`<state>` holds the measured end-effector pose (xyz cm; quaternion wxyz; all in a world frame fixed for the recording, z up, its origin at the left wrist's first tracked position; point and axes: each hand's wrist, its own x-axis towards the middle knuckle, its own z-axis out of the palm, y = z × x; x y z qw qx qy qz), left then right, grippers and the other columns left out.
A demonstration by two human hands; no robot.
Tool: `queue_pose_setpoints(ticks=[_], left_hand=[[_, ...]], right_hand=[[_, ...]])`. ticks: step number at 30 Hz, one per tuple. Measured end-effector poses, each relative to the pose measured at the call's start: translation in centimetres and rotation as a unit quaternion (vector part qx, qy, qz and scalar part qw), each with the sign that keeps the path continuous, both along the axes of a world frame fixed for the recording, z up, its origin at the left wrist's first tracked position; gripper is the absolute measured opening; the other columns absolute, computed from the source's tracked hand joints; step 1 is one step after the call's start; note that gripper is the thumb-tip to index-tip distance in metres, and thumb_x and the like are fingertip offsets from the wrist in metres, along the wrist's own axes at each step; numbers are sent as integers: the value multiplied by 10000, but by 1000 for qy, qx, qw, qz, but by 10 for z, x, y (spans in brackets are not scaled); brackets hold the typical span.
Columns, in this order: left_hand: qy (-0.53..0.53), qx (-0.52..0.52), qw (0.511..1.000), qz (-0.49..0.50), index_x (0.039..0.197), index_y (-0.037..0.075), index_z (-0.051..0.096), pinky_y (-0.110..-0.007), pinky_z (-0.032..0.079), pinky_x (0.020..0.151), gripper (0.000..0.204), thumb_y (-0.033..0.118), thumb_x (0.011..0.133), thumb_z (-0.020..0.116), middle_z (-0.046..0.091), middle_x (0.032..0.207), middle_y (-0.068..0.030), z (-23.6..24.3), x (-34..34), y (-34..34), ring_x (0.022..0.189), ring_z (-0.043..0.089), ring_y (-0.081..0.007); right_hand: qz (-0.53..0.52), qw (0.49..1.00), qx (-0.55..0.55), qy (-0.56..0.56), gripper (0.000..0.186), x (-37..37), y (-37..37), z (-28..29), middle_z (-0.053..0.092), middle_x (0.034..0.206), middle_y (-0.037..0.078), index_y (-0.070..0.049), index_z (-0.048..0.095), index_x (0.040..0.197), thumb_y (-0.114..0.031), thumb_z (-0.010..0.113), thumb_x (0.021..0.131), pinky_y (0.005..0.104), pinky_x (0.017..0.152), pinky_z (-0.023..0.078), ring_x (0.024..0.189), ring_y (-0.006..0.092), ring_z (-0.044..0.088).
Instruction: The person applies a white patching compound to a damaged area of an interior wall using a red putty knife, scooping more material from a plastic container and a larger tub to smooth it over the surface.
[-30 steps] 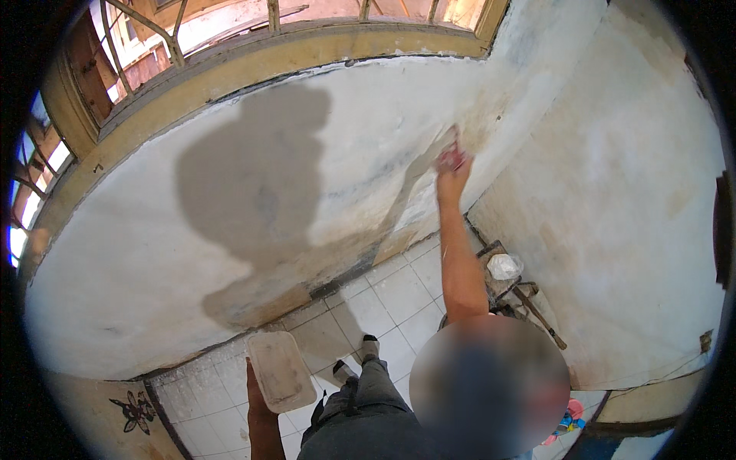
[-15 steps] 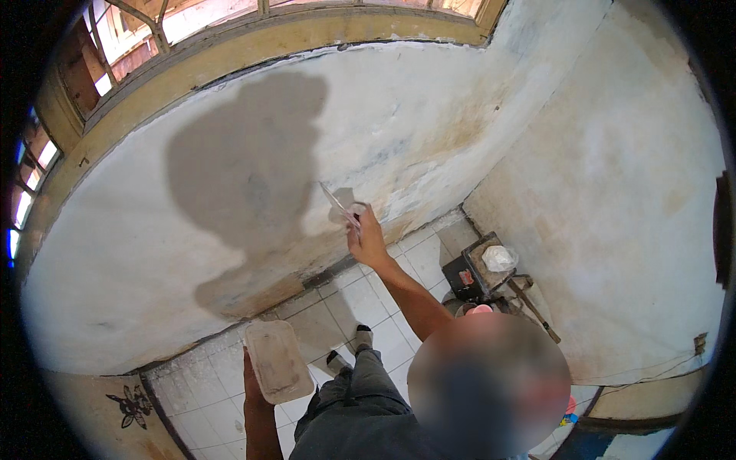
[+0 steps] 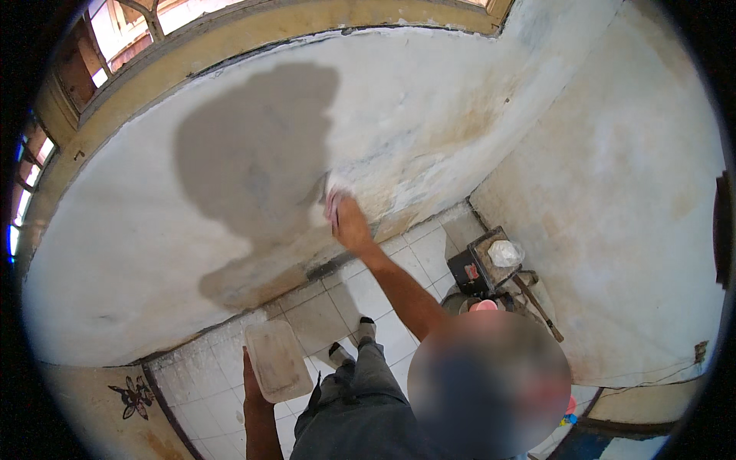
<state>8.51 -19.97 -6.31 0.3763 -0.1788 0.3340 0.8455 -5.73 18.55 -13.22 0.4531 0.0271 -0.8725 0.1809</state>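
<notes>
My right hand (image 3: 349,222) is closed on a scraper (image 3: 333,192) with a pinkish handle, somewhat motion-blurred, held at the stained white wall (image 3: 414,130) beside the edge of my shadow. At the lower left, my left hand (image 3: 253,383) holds a shallow rectangular plastic container (image 3: 277,356) with pale residue in it; most of those fingers are hidden under it or along its side.
A yellow-framed barred window (image 3: 176,34) runs above the wall. In the corner at right stand a dark box (image 3: 471,276) with a white bag (image 3: 504,253), a long-handled tool (image 3: 537,307) and a pink container (image 3: 483,305). My legs and socked feet are on white floor tiles (image 3: 215,406).
My right hand with the scraper has swung down and left along the wall, then moved slightly up and left. The left hand and container have stayed about where they were.
</notes>
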Motion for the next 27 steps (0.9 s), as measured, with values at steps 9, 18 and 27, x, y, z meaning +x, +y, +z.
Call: queue_pose_setpoints(ticks=[9, 18, 27], left_hand=[[-2, 1, 1000, 26, 1391, 115, 390, -522, 491, 899, 668, 600, 933, 365, 532, 1285, -144, -6, 7, -7, 1095, 567, -338], [-2, -20, 999, 30, 1382, 114, 400, -520, 494, 890, 683, 619, 923, 364, 539, 1271, -146, -7, 15, -17, 1087, 570, -334], [8, -26, 999, 27, 1387, 122, 398, -520, 497, 881, 682, 621, 923, 357, 538, 1274, -141, -11, 15, -20, 1084, 570, -335]], right_hand=[[-210, 919, -321, 91, 195, 48, 123, 34, 511, 738, 179, 21, 480, 852, -150, 546, 920, 390, 663, 411, 696, 298, 509], [-235, 933, -256, 95, 162, -5, 107, 90, 560, 755, 195, 2, 495, 837, -138, 506, 918, 406, 650, 443, 705, 335, 554], [-196, 888, -402, 109, 81, 29, 21, 73, 520, 757, 110, -11, 511, 854, -14, 544, 780, 305, 667, 433, 705, 194, 520]])
